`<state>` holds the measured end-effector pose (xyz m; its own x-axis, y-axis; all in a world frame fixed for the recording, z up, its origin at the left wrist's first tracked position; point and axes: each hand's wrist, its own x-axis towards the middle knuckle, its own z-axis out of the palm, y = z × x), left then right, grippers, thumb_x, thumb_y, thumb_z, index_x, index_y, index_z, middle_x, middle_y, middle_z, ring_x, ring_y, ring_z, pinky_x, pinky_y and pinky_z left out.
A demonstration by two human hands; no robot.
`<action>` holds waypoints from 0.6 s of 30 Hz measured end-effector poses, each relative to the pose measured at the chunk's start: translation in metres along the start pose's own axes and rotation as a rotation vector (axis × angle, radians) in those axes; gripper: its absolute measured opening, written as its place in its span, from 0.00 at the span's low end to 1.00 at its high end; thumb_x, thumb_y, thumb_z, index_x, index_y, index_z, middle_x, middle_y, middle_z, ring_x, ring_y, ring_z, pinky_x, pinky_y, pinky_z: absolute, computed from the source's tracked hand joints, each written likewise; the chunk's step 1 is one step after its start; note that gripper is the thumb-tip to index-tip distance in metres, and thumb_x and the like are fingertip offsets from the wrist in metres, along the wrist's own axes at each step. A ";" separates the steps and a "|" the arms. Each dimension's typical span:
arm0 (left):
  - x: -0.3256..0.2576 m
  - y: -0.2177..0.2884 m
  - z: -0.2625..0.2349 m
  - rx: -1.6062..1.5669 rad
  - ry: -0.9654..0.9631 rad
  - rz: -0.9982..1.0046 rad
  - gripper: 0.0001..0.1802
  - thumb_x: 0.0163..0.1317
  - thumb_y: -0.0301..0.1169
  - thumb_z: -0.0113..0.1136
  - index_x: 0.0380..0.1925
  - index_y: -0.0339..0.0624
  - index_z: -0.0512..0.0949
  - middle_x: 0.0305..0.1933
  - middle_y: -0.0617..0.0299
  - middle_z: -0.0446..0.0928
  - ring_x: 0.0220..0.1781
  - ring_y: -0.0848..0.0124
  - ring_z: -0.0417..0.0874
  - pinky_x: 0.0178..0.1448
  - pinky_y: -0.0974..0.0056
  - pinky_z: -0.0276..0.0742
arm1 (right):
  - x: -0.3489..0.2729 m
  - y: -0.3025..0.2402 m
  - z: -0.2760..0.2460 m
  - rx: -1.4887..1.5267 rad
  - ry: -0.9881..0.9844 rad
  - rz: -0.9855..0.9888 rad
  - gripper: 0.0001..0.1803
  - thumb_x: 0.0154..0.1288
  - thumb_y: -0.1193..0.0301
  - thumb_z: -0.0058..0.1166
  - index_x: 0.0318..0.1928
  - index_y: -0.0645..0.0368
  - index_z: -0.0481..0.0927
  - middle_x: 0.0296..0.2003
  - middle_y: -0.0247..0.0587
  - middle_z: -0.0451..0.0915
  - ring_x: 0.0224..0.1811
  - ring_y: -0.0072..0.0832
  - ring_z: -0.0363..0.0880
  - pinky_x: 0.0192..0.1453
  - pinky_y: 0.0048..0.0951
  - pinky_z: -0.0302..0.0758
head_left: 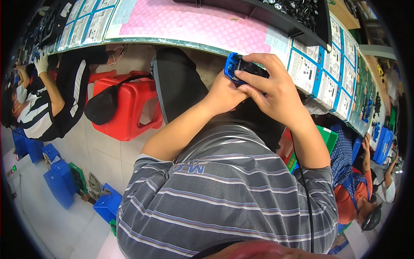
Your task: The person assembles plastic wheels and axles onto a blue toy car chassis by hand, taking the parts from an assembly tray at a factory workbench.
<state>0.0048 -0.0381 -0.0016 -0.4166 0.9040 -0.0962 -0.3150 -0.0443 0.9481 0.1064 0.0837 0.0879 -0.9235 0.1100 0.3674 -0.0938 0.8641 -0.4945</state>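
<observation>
Left hand (224,93) and right hand (276,88), together at upper centre, clamped on a blue-and-black plastic casing (230,67)! Upper right, a black tray (263,14) holds small dark parts (304,12).

- My right hand (276,88) covers part of the blue-and-black piece (230,65).
- My left hand (225,93) has its fingers hidden.
- The top edge cuts off the black tray (280,22).

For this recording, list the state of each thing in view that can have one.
Blue-and-black part, held, partly hidden
Left hand, gripping the part
Right hand, closed on the part
Black tray, loaded with small parts
Pink bubble sheet, lying flat
Red stool, partly covered by a black item
Co-worker's hand, gloved
</observation>
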 end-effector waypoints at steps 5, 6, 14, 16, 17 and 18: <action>0.005 0.002 -0.008 -0.010 -0.032 0.013 0.21 0.58 0.26 0.72 0.49 0.39 0.74 0.40 0.63 0.82 0.39 0.78 0.83 0.40 0.68 0.81 | -0.015 0.016 -0.008 0.071 0.204 0.176 0.08 0.55 0.76 0.67 0.37 0.62 0.87 0.42 0.45 0.83 0.44 0.40 0.83 0.50 0.34 0.78; 0.005 0.001 -0.009 -0.103 -0.004 -0.010 0.20 0.59 0.26 0.71 0.48 0.38 0.73 0.40 0.62 0.81 0.37 0.79 0.83 0.36 0.70 0.81 | -0.018 0.024 -0.011 0.052 0.243 0.214 0.06 0.57 0.76 0.66 0.36 0.62 0.86 0.40 0.45 0.83 0.42 0.39 0.83 0.49 0.33 0.78; 0.011 0.014 -0.049 -0.206 0.066 0.040 0.18 0.64 0.27 0.67 0.51 0.37 0.72 0.44 0.60 0.81 0.41 0.74 0.83 0.41 0.69 0.82 | -0.048 0.117 -0.002 -0.037 0.409 0.543 0.06 0.63 0.75 0.63 0.36 0.66 0.84 0.36 0.46 0.84 0.38 0.37 0.83 0.46 0.30 0.78; 0.014 0.019 -0.056 -0.219 0.131 0.031 0.17 0.66 0.29 0.66 0.51 0.37 0.73 0.44 0.60 0.81 0.40 0.73 0.83 0.41 0.68 0.82 | -0.049 0.116 0.003 -0.110 0.424 0.430 0.05 0.62 0.76 0.63 0.36 0.66 0.83 0.36 0.45 0.83 0.38 0.37 0.83 0.45 0.30 0.78; 0.016 0.021 -0.062 -0.226 0.144 0.059 0.17 0.67 0.31 0.65 0.51 0.37 0.73 0.44 0.60 0.81 0.40 0.73 0.83 0.42 0.67 0.82 | -0.046 0.114 0.005 -0.142 0.410 0.395 0.05 0.61 0.76 0.63 0.35 0.65 0.83 0.36 0.45 0.81 0.38 0.38 0.82 0.44 0.30 0.77; 0.017 0.025 -0.071 -0.207 0.138 0.081 0.17 0.67 0.31 0.65 0.51 0.37 0.73 0.45 0.59 0.81 0.40 0.72 0.84 0.41 0.67 0.82 | -0.045 0.113 0.006 -0.140 0.411 0.396 0.05 0.61 0.76 0.63 0.35 0.65 0.83 0.36 0.45 0.81 0.38 0.38 0.82 0.44 0.30 0.77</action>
<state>-0.0704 -0.0534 -0.0014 -0.5553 0.8281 -0.0765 -0.4376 -0.2127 0.8736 0.1354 0.1737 0.0106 -0.6555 0.5947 0.4654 0.3045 0.7721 -0.5578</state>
